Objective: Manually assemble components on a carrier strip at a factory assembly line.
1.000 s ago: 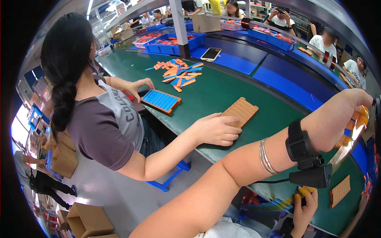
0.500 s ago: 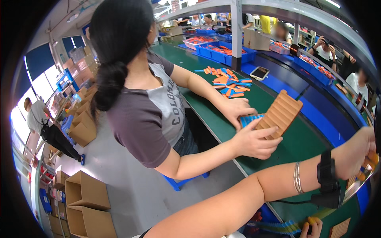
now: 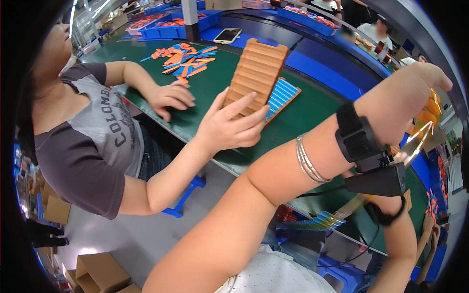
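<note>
My left hand (image 3: pixel 408 100) is raised at the right, its wrist in a black strap with a small device. Its fingers, orange-yellow at the tips, curl down round one end of a shiny translucent strip (image 3: pixel 416 146). That strip slants down behind my left wrist to a row of blue pieces (image 3: pixel 315 222), blurred. Below, beside the strip, is my right hand (image 3: pixel 383 202), also strapped at the wrist; the wrist device hides its fingers. To my left a co-worker's hand (image 3: pixel 234 122) holds up a brown grooved board (image 3: pixel 256 68). Behind it lies another grooved board (image 3: pixel 286 95) with blue sticks.
A pile of orange and blue pieces (image 3: pixel 183 61) lies on the green table (image 3: pixel 215 161). Beyond are a phone (image 3: pixel 227 35), a metal post (image 3: pixel 190 19) and blue bins (image 3: pixel 166 29). Cardboard boxes (image 3: pixel 100 271) stand on the floor, and a blue stool (image 3: pixel 342 271) is below my arm.
The view has swung right, so the co-worker and boards appear further left. The co-worker's other hand has come off the blue sticks. More of my right forearm shows.
</note>
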`<state>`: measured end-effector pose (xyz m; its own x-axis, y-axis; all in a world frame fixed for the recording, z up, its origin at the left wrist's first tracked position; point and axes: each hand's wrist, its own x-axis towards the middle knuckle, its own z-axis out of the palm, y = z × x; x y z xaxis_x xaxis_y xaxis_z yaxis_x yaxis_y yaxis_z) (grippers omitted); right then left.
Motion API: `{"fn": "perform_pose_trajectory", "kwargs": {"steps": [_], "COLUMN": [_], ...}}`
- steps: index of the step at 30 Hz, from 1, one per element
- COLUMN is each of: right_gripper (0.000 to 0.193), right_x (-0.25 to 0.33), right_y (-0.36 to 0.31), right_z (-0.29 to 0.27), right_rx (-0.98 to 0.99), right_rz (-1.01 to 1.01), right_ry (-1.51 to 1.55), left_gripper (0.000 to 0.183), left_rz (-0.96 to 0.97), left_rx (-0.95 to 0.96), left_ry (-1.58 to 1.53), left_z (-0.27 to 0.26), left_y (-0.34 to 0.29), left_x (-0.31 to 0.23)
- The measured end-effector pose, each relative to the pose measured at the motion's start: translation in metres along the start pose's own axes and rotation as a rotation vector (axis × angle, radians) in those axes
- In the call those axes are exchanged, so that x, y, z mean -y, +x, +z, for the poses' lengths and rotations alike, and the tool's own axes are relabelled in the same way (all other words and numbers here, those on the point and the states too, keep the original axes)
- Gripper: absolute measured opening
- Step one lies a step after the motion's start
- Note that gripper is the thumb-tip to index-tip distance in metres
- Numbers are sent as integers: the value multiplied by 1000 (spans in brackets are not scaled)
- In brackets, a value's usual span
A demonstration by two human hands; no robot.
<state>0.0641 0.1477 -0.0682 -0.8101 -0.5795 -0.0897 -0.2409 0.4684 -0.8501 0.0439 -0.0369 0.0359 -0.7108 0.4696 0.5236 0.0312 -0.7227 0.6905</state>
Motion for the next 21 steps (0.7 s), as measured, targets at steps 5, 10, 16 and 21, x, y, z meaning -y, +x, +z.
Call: {"fn": "perform_pose_trajectory", "kwargs": {"steps": [5, 10, 16, 21], "right_gripper": [57, 71, 66, 63], "right_x": [31, 23, -14, -67], "right_y": [161, 207, 191, 111], "right_z": [40, 71, 62, 4], "right_rx": [-221, -106, -14, 78], "right_rz": [-479, -656, -734, -651], "right_ry": [-582, -1158, -1040, -864], "left_gripper": [37, 37, 52, 56], "left_rz": [-121, 89, -65, -145], "left_rx": [-92, -5, -40, 124], "left_ry": [-105, -84, 32, -63], "left_z": [15, 14, 14, 0], "left_y": [-3, -8, -16, -6], "left_x": [-5, 2, 4, 8]}}
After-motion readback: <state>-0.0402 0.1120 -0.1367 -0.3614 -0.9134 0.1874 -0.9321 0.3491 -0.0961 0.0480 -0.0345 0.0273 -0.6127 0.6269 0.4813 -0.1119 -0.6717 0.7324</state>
